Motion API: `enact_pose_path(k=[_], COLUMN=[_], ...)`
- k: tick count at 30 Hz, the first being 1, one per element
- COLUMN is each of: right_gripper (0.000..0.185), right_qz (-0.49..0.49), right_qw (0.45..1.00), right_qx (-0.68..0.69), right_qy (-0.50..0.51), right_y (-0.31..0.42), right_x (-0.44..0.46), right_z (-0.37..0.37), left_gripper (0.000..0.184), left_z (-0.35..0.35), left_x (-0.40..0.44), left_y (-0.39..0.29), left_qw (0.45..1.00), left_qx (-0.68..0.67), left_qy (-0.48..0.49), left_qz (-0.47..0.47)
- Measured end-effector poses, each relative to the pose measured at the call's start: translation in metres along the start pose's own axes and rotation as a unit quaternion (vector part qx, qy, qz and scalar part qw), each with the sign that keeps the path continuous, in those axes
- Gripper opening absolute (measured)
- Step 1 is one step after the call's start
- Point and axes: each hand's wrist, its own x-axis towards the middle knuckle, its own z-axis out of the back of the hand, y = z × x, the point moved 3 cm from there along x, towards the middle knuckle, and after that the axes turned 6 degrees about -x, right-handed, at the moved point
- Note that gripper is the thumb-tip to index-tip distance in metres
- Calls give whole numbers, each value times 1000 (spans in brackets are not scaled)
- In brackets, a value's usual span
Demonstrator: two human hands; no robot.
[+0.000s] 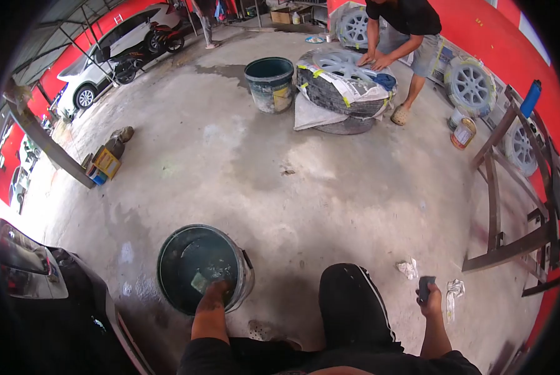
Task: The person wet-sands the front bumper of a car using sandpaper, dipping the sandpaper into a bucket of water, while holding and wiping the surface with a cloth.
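Observation:
A dark bucket (pixel 162 275) of cloudy water stands on the concrete floor at the lower left. My left hand (pixel 215 294) reaches into it, its fingers hidden at the water beside a pale greenish piece (pixel 200 282), and whether it grips that piece is unclear. On the right, my right hand (pixel 431 302) is closed round a small dark block (pixel 426 289), held above the floor. Crumpled white scraps (pixel 408 269) lie near it, one on each side.
A co-worker (pixel 411 19) leans over a masked wheel (pixel 336 94) on stacked tires. Beside it stands another bucket (pixel 269 87). A metal frame (pixel 511 250) is at the right, a black car part (pixel 42 312) at the lower left, and tins (pixel 462 134) near the wall.

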Motion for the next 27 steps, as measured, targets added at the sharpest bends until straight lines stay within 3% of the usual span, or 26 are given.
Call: enact_pose_path(k=[2, 4, 6, 8, 10, 11, 13, 14, 16, 18, 21, 23, 25, 27], right_gripper=[32, 38, 40, 40, 53, 62, 68, 67, 62, 57, 53, 51, 54, 56], right_qz=[-53, -72, -73, -36, 2, 22, 95, 58, 147, 52, -132, 184, 347, 440], right_qw=[986, 976, 969, 961, 928, 908, 846, 817, 733, 739, 798, 670, 503, 449], right_qx=[148, 179, 151, 102, 21, -16, -157, -163, -192, -272, -273, -358, -479, -589], right_qy=[61, 100, 184, 253, 372, 417, 501, 550, 636, 614, 521, 624, 630, 508], right_y=[16, 45, 74, 90, 93, 86, 64, 45, 5, -4, -74, -86, -89, -121], right_x=[4, -6, -16, -21, -30, -38, -68, -88, -136, -189, -202, -201, -203, -190], right_z=[-40, -106, -175, -251, -335, -382, -472, -511, -585, -622, -672, -692, -691, -694], left_gripper=[53, 47, 37, 33, 36, 33, 28, 26, 24, 26, 32, 37, 40, 41], left_z=[8, 11, 38, 66, 110, 121, 142, 150, 158, 158, 158, 154, 148, 151], left_x=[-21, -19, -20, -43, -121, -140, -184, -216, -231, -252, -272, -268, -266, -272], left_y=[-20, -24, -21, -32, -89, -100, -130, -156, -163, -178, -198, -195, -190, -189], left_qw=[1000, 997, 947, 948, 963, 941, 892, 881, 857, 842, 869, 877, 882, 886], left_qx=[29, 80, 251, 188, -113, -166, -250, -248, -277, -277, -218, -157, -134, -132], left_qy=[6, -10, -33, -104, -220, -255, -315, -350, -374, -402, -393, -410, -414, -413], left_qz=[-6, -8, -198, -234, -107, -147, -204, -199, -222, -228, -206, -194, -182, -165])
